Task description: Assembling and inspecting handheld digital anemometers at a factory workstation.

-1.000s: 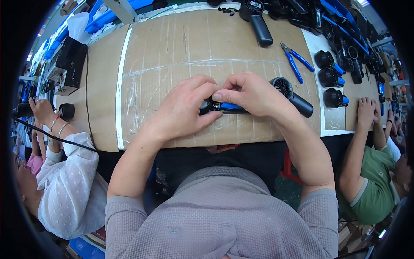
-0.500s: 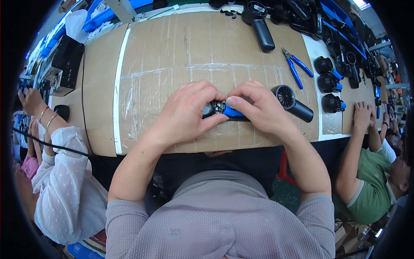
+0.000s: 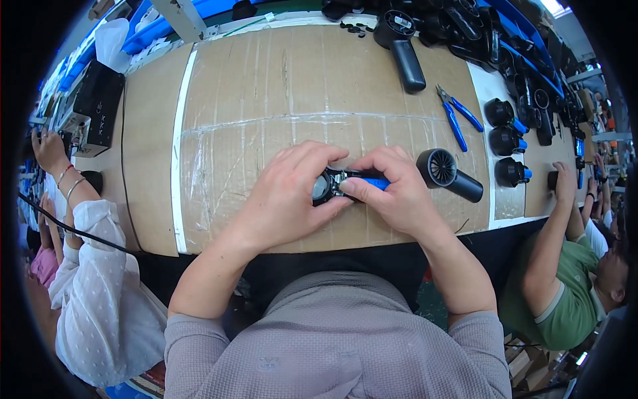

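On the cardboard near the table's front edge lies a partly open black handheld fan (image 3: 321, 189), its round head at the left and small inner parts bare. A blue piece (image 3: 379, 183), which looks like a battery, lies along its handle. My left hand (image 3: 286, 189) is closed round the head end. My right hand (image 3: 397, 193) grips the handle end, its thumb pressed down beside the bare inner parts. The fingers cover much of the fan. Just right of my right hand lies a whole black fan (image 3: 441, 167) with a bladed round face.
Blue-handled cutters (image 3: 453, 126) lie open at the right. Beyond them stand several black fan heads with blue parts (image 3: 508, 141). Another black fan (image 3: 407, 63) and small black bits (image 3: 356, 28) lie at the back. A black box (image 3: 96, 110) is left; co-workers sit on both sides.
The view has shifted a little, so the table sits lower. My right thumb has moved left onto the fan's inner parts and less of the blue piece shows.
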Available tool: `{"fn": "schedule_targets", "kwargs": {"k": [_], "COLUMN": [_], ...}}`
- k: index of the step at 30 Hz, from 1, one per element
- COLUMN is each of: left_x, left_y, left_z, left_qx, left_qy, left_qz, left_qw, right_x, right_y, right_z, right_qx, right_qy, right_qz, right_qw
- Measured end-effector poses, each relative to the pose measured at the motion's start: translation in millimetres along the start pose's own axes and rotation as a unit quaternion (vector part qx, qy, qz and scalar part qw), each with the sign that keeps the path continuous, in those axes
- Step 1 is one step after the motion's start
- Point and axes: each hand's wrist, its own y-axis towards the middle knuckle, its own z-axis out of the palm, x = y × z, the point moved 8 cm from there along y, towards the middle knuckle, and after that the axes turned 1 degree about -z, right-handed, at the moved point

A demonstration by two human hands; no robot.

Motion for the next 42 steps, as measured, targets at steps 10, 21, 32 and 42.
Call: {"fn": "schedule_targets", "kwargs": {"k": [10, 21, 32, 42], "left_x": [16, 10, 11, 9], "left_y": [-4, -5, -3, -1], "left_z": [-8, -12, -11, -8], "left_qx": [0.028, 0.006, 0.011, 0.016], "left_qy": [-0.094, -0.045, -0.052, -0.018], "left_qz": [-0.011, 0.040, 0.045, 0.033], "left_qw": [0.995, 0.998, 0.998, 0.999], "right_x": [0, 1, -2, -3], "right_y": [5, 9, 8, 8], "right_z": [0, -1, 0, 0], "right_qx": [0.019, 0.071, 0.080, 0.081], "right_qy": [0.031, 0.037, 0.050, 0.045], "right_qz": [0.028, 0.082, 0.106, 0.105], "right_qw": [0.999, 0.993, 0.990, 0.990]}}
